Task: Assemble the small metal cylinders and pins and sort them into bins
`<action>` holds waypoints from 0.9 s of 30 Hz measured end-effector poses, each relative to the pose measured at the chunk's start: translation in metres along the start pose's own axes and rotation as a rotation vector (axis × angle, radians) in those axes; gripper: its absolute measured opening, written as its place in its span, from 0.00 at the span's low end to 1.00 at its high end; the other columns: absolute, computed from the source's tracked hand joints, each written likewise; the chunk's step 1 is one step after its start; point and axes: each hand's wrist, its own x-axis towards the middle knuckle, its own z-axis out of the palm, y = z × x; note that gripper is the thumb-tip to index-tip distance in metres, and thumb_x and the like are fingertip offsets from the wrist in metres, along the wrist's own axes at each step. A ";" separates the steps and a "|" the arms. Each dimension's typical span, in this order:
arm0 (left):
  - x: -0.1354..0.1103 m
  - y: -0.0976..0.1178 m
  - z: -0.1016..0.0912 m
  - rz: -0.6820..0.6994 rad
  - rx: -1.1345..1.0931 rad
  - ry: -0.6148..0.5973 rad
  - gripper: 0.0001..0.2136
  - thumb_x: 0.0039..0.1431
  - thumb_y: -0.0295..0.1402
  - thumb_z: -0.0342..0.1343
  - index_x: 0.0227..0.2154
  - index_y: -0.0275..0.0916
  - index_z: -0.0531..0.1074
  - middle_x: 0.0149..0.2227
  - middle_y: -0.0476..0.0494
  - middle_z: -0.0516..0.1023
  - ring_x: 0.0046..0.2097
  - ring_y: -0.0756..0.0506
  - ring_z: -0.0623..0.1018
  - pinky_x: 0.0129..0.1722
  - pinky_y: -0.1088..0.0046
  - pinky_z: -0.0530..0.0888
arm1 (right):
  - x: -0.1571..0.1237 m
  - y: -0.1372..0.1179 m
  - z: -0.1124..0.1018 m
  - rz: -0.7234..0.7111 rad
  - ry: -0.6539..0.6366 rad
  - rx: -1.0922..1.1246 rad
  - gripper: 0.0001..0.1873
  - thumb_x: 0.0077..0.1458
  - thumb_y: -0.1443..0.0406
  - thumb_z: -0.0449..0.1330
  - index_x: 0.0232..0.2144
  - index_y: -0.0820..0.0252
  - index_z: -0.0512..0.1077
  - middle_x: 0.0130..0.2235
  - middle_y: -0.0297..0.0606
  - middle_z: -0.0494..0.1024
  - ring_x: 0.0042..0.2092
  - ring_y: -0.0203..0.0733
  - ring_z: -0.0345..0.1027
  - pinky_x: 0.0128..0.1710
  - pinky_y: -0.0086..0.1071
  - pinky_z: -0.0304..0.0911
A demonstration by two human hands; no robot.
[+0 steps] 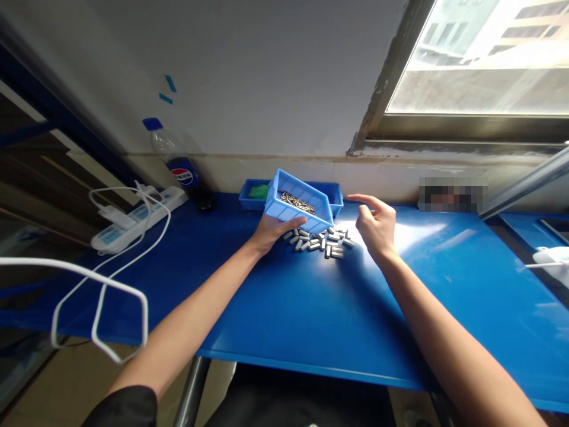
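My left hand grips a light blue plastic bin from its near left side, thumb along the front wall. The bin is raised and tilted, and a heap of small screw-like metal parts lies inside it. Under and in front of the bin, several short silvery metal cylinders are scattered on the blue table. To the right of the bin, my right hand hovers with its index finger stretched out leftward and the thumb apart from it. Nothing shows in that hand; its other fingers are curled.
Behind the raised bin stand darker blue bins, one with something green in it. A cola bottle stands by the wall. Left of it lies a white power strip with looping cables. A window is at upper right.
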 end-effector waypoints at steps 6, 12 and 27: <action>-0.005 0.001 -0.015 -0.036 0.071 0.028 0.38 0.46 0.44 0.74 0.59 0.37 0.69 0.54 0.34 0.80 0.57 0.34 0.78 0.62 0.50 0.73 | -0.010 0.022 0.005 0.061 0.042 -0.112 0.13 0.56 0.60 0.53 0.39 0.52 0.76 0.19 0.29 0.66 0.20 0.43 0.61 0.27 0.38 0.64; -0.007 0.004 -0.018 -0.026 0.115 0.014 0.38 0.44 0.44 0.75 0.58 0.37 0.69 0.54 0.35 0.80 0.56 0.34 0.79 0.58 0.51 0.76 | -0.031 0.025 0.029 -0.146 -0.100 -0.318 0.27 0.53 0.49 0.63 0.51 0.54 0.69 0.48 0.48 0.76 0.49 0.58 0.70 0.51 0.52 0.66; -0.004 -0.004 -0.013 0.065 0.242 -0.021 0.52 0.37 0.42 0.78 0.66 0.36 0.60 0.52 0.33 0.79 0.57 0.33 0.78 0.61 0.51 0.72 | -0.036 0.034 0.034 -0.157 -0.185 -0.207 0.14 0.64 0.61 0.49 0.49 0.53 0.70 0.51 0.47 0.77 0.55 0.55 0.70 0.56 0.52 0.66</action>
